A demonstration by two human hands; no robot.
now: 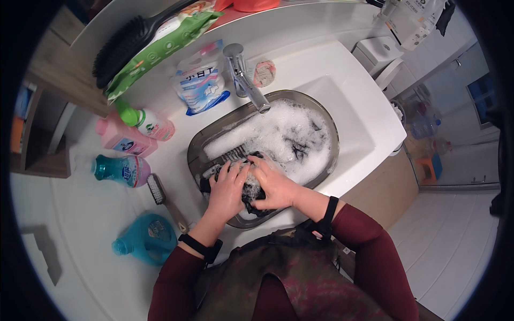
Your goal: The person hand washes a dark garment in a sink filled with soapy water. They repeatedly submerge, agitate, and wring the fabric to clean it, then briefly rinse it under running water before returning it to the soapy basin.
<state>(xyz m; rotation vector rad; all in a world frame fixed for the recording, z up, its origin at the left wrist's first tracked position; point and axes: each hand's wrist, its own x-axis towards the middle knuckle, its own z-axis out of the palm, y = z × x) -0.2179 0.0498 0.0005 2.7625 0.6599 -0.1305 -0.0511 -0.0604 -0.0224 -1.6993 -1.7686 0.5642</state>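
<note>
Head view, only one here.

Both hands are down in the grey wash basin [326, 125], which sits in the white sink [369, 115] under the chrome faucet [247, 80]. The basin is mostly full of foam [278, 136].

The left hand [227, 190] lies palm-down, fingers [227, 171] curled over a dark wet garment [251, 200] and pressing it onto the ribbed washboard part [231, 155] at the basin's near-left end. The right hand [273, 184] is closed around the same garment from the right side, fingers wrapped, thumb side toward the left hand. Both have a grip; neither is open.

Key geometry: the garment is bunched between and under the two hands, at the near rim of the basin. Its visible bulk runs roughly left-right, spilling below the right hand's palm. The washboard ribs lie just beyond the left fingertips, up and away from the person. The left hand is nearer the ribs; the right hand holds the bulk. More dark fabric [300, 150] pokes through the foam farther back, apart from both hands.

On the counter to the left: scrub brush [158, 190], teal detergent jug [144, 241], teal-and-pink bottle [120, 170], pink bottle [126, 139], refill pouch [202, 80].
</note>
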